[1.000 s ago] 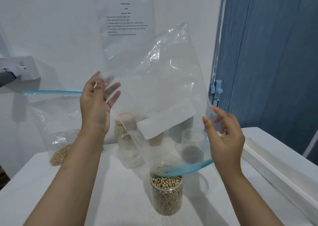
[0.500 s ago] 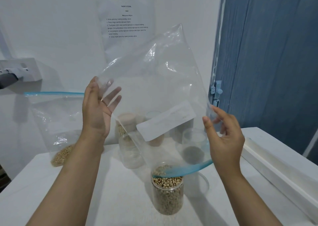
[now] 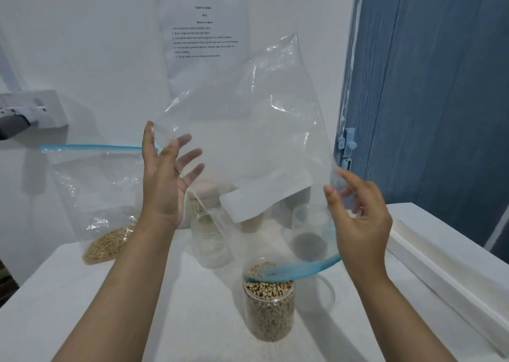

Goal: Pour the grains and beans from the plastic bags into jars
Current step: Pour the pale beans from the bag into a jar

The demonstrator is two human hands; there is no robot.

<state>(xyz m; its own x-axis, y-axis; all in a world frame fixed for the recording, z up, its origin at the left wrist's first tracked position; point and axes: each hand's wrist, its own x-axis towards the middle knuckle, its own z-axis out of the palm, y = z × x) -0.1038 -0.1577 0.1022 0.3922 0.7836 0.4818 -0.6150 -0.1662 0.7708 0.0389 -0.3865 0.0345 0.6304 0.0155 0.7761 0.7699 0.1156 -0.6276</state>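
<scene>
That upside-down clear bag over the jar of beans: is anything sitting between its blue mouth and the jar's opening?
Nothing visible does. The clear bag hangs inverted, its blue zip mouth dipping right over the lidless jar of beans. The left hand holds the bag's upper corner, the right hand its side edge.

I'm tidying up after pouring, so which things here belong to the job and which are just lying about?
Job: empty bag in both hands; bean jar; grain bag; empty jar.
Lying about: wall sheet; wall socket; blue door.
</scene>
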